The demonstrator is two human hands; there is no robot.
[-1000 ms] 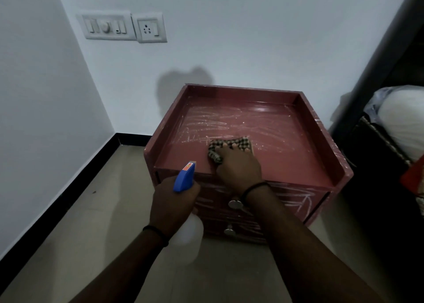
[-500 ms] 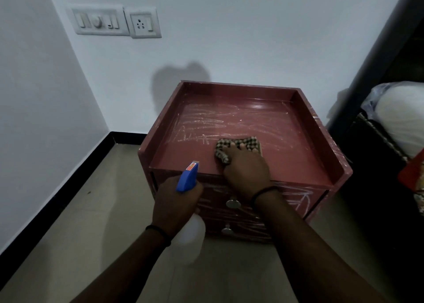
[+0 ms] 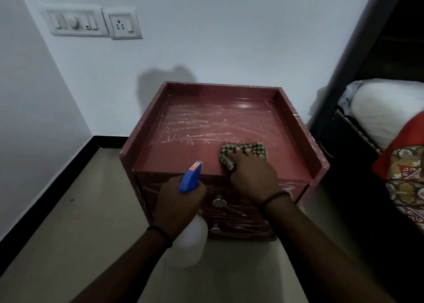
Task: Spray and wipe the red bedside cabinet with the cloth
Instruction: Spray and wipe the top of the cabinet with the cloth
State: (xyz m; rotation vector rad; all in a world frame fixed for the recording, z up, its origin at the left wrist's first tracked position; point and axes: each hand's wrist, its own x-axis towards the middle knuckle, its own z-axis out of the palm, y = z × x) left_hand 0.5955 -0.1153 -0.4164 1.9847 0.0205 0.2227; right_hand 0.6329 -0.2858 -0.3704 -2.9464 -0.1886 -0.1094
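The red bedside cabinet (image 3: 183,128) stands against the white wall, its raised-rim top streaked with white smears. My right hand (image 3: 252,176) presses a checked brown cloth (image 3: 254,147) flat on the front right part of the top, fingers spread over it. My left hand (image 3: 177,207) grips the neck of a white spray bottle (image 3: 191,245) with a blue trigger head (image 3: 190,177), held in front of the cabinet's drawers. Two metal drawer knobs show between my arms.
A switch panel and socket (image 3: 91,23) are on the wall at upper left. A dark bed frame with a white pillow (image 3: 387,109) and patterned red fabric (image 3: 406,181) stands close on the right. Beige floor tiles (image 3: 68,222) lie to the left, with a black skirting.
My right hand has slid the cloth to the right along the front of the cabinet top. The left hand with the bottle has stayed in front of the drawers.
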